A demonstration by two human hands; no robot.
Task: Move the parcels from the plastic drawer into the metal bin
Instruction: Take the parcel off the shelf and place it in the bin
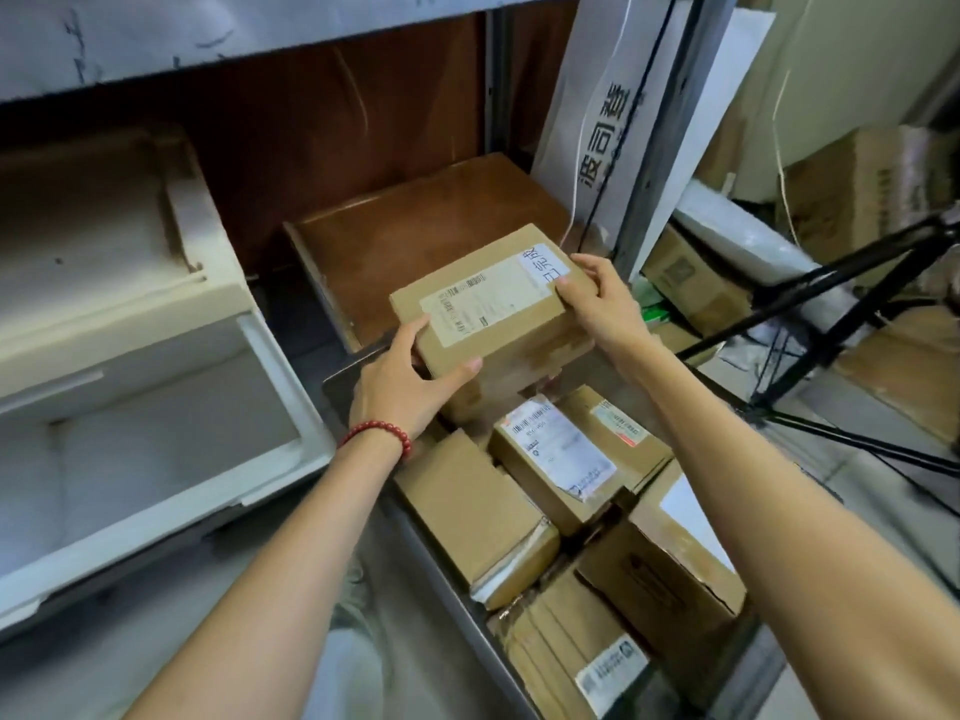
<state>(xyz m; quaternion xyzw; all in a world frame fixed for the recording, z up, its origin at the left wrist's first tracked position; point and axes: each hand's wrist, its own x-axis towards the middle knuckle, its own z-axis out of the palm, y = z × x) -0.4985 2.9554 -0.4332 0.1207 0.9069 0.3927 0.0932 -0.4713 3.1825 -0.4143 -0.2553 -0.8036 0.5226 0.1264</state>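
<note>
The person holds one cardboard parcel (483,309) with both hands, just above centre of the frame. The left hand (400,376) grips its near-left corner, thumb along the side and fingers spread over the top edge. The right hand (597,298) curls round the far-right end, fingertips on the white label. The parcel is tilted and hangs over the upper end of the metal bin (340,392), which runs from centre towards the lower right.

The plastic drawer (280,376), at the left of the frame, stands open, and what shows of its inside holds no parcels. This may well be the last one.

The risk lies in the landing. The bin is already crowded, and its boxes lie at odd angles: a labelled parcel (561,454) leans beside a plain parcel (478,511), so no level spot is in view. Set on a slanted top, the held parcel could slide or tip over the rim. This is most likely at the upper end, where it hangs near the bin's corner.

The grip is on opposite corners, so if one hand lets go early the box could swing and drop. It might also knock the leaning boxes askew.
</note>
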